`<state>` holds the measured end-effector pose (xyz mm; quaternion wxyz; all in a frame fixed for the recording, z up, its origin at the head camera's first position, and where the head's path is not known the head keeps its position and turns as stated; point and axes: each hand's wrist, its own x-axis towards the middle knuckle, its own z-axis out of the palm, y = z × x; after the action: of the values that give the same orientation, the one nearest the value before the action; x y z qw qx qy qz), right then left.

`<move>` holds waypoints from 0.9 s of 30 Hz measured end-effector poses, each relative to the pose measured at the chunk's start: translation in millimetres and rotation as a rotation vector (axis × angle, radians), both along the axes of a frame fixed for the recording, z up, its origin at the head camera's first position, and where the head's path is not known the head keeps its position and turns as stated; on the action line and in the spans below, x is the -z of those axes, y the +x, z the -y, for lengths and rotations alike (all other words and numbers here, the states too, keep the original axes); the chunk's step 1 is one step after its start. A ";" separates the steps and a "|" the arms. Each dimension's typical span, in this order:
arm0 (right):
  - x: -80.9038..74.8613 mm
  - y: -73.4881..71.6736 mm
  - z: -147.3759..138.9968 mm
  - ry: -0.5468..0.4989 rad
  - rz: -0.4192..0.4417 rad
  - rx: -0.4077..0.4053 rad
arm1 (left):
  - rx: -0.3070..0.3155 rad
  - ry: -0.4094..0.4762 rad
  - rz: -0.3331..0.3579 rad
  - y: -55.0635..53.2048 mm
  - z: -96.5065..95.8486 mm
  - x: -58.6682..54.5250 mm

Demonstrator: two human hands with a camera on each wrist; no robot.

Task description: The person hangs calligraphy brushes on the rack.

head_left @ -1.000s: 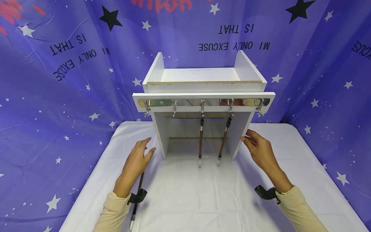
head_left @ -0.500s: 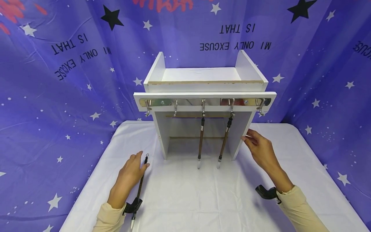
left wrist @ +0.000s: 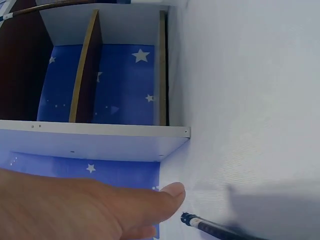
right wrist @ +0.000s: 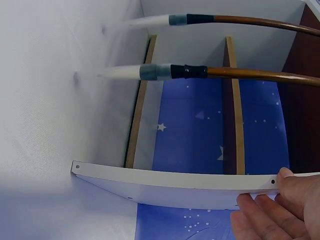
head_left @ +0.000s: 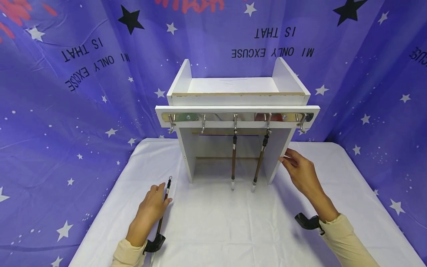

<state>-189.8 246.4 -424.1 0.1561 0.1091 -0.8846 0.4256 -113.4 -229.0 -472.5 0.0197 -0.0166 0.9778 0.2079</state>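
Observation:
A calligraphy brush (head_left: 169,183) with a wire loop at its top lies on the white cloth. My left hand (head_left: 149,207) is over it, the brush passing between thumb and fingers. In the left wrist view the thumb is straight and apart from the brush (left wrist: 212,228); the other fingers are mostly hidden. My right hand (head_left: 303,176) pinches the right side panel (right wrist: 175,182) of the white rack (head_left: 237,100), thumb on its front edge and fingers on its outer face. Two calligraphy brushes (head_left: 234,159) with white tips hang from the rack's middle hook and the one right of it.
A metal hook strip (head_left: 220,117) runs along the rack's front board; its two left hooks and the far right hook carry nothing. White cloth (head_left: 213,230) covers the table. A purple curtain (head_left: 100,92) with stars hangs behind and at both sides.
My left hand has moved down and away from the rack's left side to the brush on the cloth. The right hand stays on the panel. The hanging brushes sway slightly.

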 end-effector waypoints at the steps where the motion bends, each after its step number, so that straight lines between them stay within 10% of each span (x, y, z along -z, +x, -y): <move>1: -0.1 0.0 0.1 -0.001 -0.001 0.000 | -0.001 0.003 0.006 0.6 -0.1 0.5; 27: 0.9 0.2 -0.5 0.016 0.015 0.017 | 0.004 0.002 0.060 8.1 -1.6 16.2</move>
<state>-189.7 246.8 -425.0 0.1524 0.0996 -0.8899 0.4181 -105.3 -227.4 -488.6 0.0493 -0.0208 0.9766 0.2085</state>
